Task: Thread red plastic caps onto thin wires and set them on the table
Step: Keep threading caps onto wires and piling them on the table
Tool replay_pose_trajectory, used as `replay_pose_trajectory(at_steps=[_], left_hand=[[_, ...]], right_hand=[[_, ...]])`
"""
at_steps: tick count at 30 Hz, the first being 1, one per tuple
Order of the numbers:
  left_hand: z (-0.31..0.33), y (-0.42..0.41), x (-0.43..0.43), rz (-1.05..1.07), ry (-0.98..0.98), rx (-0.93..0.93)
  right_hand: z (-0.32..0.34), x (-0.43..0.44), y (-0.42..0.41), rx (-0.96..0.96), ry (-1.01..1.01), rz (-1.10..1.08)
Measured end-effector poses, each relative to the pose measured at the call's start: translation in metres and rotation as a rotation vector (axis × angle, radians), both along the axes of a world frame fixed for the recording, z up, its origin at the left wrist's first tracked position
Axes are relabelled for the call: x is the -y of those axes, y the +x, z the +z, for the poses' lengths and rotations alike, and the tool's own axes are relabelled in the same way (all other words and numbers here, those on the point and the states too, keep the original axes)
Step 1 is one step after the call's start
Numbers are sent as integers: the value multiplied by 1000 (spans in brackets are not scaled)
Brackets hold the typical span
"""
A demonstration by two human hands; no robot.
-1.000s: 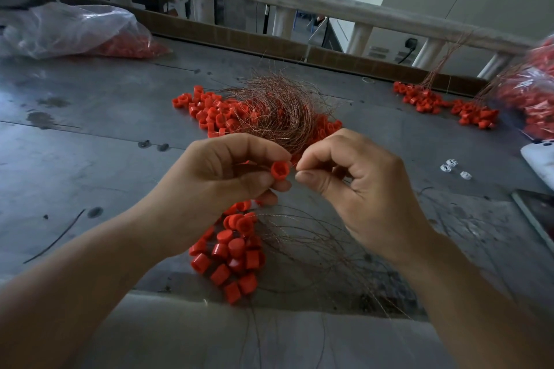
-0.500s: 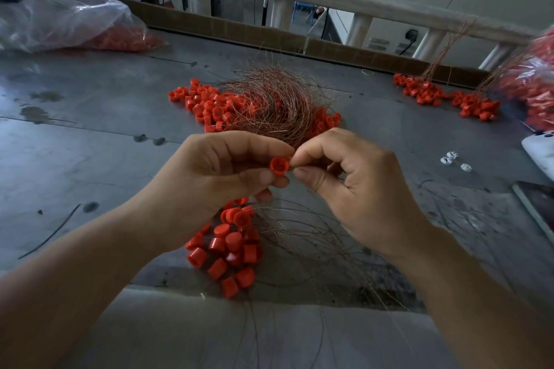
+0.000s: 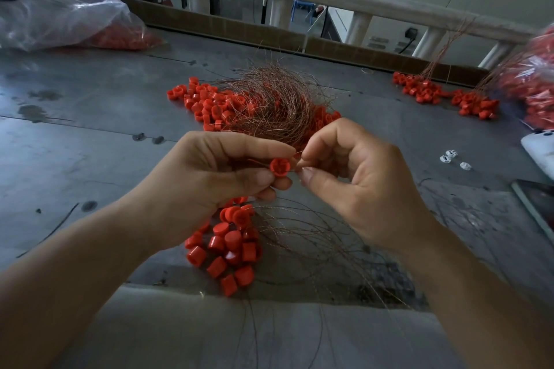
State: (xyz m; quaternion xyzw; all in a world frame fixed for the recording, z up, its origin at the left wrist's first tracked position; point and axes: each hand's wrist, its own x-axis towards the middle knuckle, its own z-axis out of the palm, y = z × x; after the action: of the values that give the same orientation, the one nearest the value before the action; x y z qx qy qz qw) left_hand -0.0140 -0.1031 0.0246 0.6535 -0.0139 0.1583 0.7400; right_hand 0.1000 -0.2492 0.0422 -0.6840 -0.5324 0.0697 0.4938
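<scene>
My left hand [image 3: 209,183] pinches a small red plastic cap [image 3: 279,167] between thumb and fingers, its open side facing me. My right hand [image 3: 359,183] pinches a thin copper wire [image 3: 300,156] right beside the cap; a short wire end sticks out of the cap's left side. Below my hands lies a cluster of threaded red caps [image 3: 230,246] with thin wires [image 3: 314,246] fanning to the right. Beyond my hands sits a tangled bundle of copper wires [image 3: 275,102] on a heap of loose red caps [image 3: 204,102].
The grey metal table [image 3: 90,135] has a clear bag of red caps [image 3: 75,24] at the far left and another bag [image 3: 533,81] at the right edge. More threaded caps [image 3: 443,96] lie far right. Small white pieces [image 3: 449,156] and a flat dark object [image 3: 536,204] sit right.
The wire now passes through the cap, its tip showing on the left side. My hands have closed together slightly, and the cap has turned its open side toward me.
</scene>
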Motion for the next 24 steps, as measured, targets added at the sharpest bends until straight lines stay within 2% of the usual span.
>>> replay_pose_trajectory(at_steps=[9,15,18,24], left_hand=[[1,-1,0,-28,-38,21],[-1,-1,1,-86,-127,38],[-2,-2,0,-133,-126,26],[-2,0,-1,-148,-154,-16]], right_hand=[[4,0,-1,-145,-35,1],[6,-2,-5,-550,-79,89],[5,-4,-9,-683,-131,109],[2,-5,-5,-699,-163,81]])
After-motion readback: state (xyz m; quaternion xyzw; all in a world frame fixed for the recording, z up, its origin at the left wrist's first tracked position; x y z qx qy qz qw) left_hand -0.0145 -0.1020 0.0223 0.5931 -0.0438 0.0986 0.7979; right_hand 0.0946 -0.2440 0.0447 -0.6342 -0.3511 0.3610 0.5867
